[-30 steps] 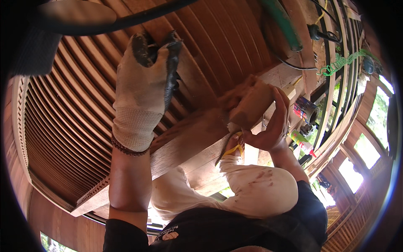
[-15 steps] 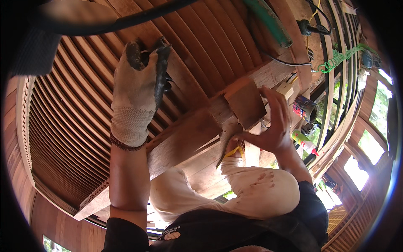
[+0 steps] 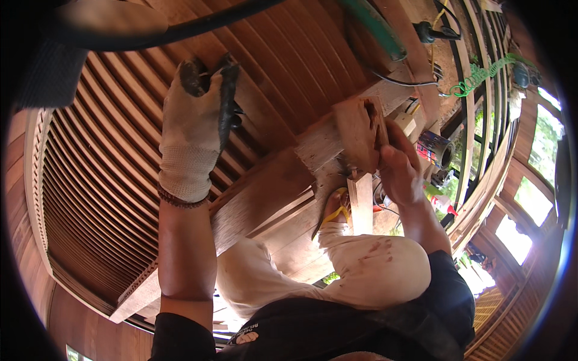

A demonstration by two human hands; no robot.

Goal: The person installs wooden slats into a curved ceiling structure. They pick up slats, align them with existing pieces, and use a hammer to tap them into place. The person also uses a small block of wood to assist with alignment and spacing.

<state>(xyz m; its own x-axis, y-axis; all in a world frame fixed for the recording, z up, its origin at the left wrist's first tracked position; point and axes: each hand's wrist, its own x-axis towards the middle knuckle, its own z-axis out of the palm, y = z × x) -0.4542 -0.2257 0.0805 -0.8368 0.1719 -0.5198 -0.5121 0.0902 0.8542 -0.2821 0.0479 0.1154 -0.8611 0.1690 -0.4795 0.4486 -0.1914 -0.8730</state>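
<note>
My left hand (image 3: 195,114), in a pale knit glove with dark-coated fingers, rests over the slatted wooden panel (image 3: 114,174). Its fingers are curled in beside a broad wooden board (image 3: 259,108); what lies in them, if anything, is hidden. My bare right hand (image 3: 402,168) grips a wooden block (image 3: 355,135) by its right side. This block is tilted up over the end of a beam (image 3: 319,147), and a rough dark hollow shows along its edge.
A green tube (image 3: 382,33) and black cables lie at the top right, near a coiled green hose (image 3: 472,81). Beyond my right hand are a paint can (image 3: 436,149) and a green-and-white bottle with a red tip (image 3: 442,201). My sandalled foot (image 3: 337,207) stands below the beam.
My right hand has closed on the wooden block and tipped it up, so its hollowed edge now shows. My left hand stays in nearly the same place.
</note>
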